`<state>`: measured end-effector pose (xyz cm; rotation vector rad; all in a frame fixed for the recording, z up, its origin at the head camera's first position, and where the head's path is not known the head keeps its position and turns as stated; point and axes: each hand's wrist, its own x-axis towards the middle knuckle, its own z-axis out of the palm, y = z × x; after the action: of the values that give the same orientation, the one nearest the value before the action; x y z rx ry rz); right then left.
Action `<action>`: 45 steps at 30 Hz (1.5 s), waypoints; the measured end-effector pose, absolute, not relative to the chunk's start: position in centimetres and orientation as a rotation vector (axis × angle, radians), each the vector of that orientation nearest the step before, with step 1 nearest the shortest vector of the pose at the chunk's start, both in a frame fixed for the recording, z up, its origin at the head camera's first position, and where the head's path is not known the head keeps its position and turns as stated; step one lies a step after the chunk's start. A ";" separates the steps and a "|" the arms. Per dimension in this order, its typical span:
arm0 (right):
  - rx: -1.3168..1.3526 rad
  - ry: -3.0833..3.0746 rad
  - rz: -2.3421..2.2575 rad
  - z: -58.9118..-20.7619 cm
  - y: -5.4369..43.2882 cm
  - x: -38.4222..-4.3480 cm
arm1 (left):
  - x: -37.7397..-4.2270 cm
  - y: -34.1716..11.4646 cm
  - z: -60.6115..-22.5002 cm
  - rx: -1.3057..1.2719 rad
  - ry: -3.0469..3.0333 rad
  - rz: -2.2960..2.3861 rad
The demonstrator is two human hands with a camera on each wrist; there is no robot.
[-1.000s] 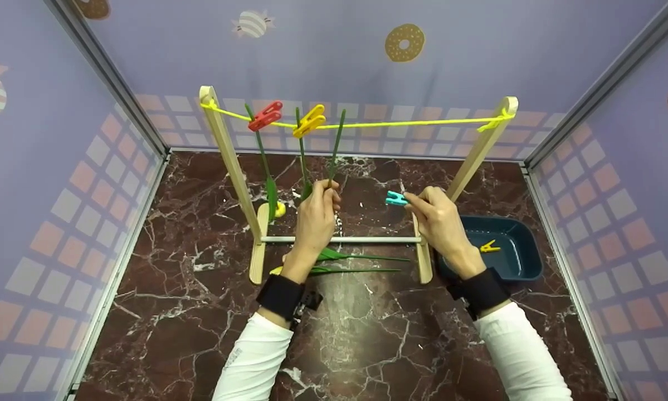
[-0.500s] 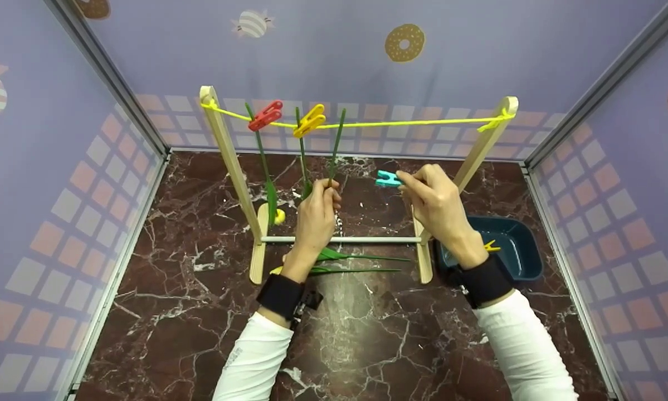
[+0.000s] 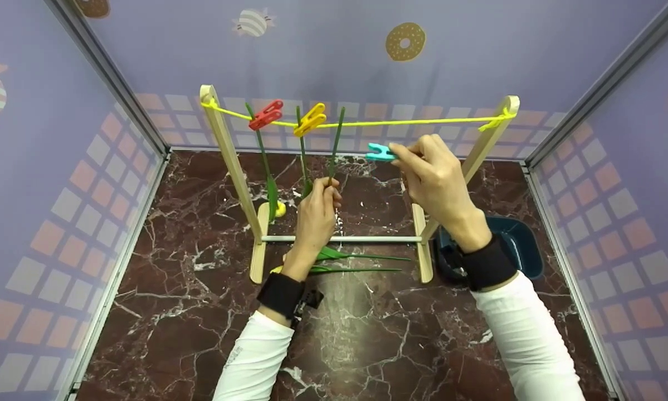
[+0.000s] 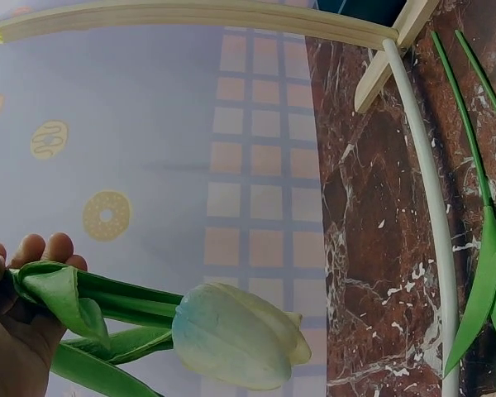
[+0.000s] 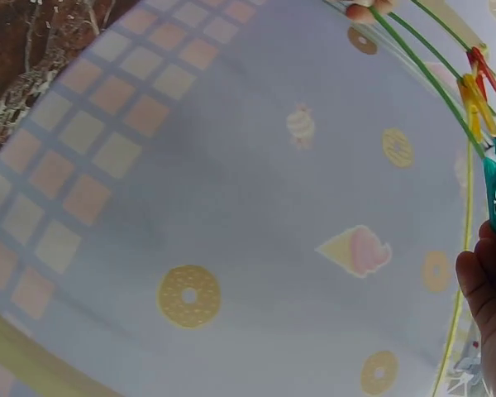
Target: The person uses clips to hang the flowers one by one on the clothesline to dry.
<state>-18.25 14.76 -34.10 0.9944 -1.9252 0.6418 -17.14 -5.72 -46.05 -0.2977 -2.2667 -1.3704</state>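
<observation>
My left hand (image 3: 316, 214) grips an artificial tulip (image 4: 236, 335) by its green stem, the whitish, blue-tinted bloom hanging below the hand. The stem's top stands up by the yellow line (image 3: 406, 122); whether it touches cannot be told. To the right, my right hand (image 3: 437, 175) pinches a teal clothespin (image 3: 379, 152) by its handles, a little below the line, mouth pointing left toward the stem. A red clothespin (image 3: 266, 115) and a yellow clothespin (image 3: 310, 120) sit on the line, each with a tulip stem hanging from it.
A wooden frame (image 3: 228, 161) carries the line between two posts. Two more tulips (image 3: 367, 257) lie by its white bottom rod (image 3: 378, 239), blooms partly behind the left forearm. A dark blue tub (image 3: 531, 245) stands at right, partly covered by the right wrist. Patterned walls surround the marbled surface.
My right hand has risen and moved slightly left with the teal clothespin, nearer the line and the stem. The left hand and its tulip have stayed almost still.
</observation>
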 end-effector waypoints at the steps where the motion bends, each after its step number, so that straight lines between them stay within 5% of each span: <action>1: 0.998 -1.926 0.646 -33.7 14.6 -18.3 | -17.1 -5.7 -46.0 -0.298 -2.265 -1.367; 45: 1.171 -2.389 0.484 -27.4 11.4 -21.9 | -17.4 -5.7 -46.6 -0.314 -2.279 -1.349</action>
<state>-21.93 11.42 -27.40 1.1710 -2.3891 0.4836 -17.44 -5.69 -46.56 -0.3142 -2.2788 -1.3494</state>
